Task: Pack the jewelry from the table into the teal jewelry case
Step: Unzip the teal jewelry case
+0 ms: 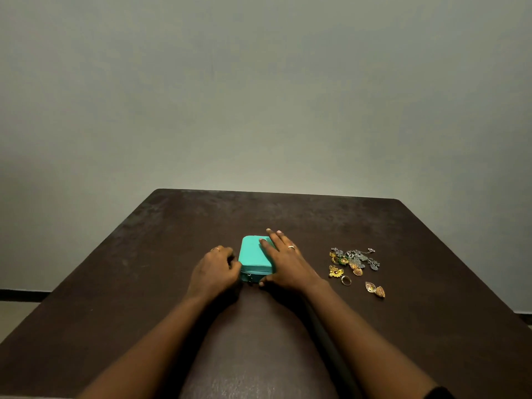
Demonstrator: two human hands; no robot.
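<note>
The teal jewelry case (253, 256) lies closed on the dark table (172, 240), its zipper side facing me. My right hand (283, 260) rests flat on its lid and right side, fingers straight, thumb at the front corner. My left hand (214, 269) is curled against the case's left front corner, fingers bunched at the zipper; what they pinch is hidden. To the right lies a heap of jewelry (354, 259): gold and silver earrings, a gold earring (335, 272), a ring (346, 280) and a pair of gold drop earrings (375, 290).
The table's far edge meets a plain grey wall (259, 110). The table's left and right edges drop off to the floor (17, 312).
</note>
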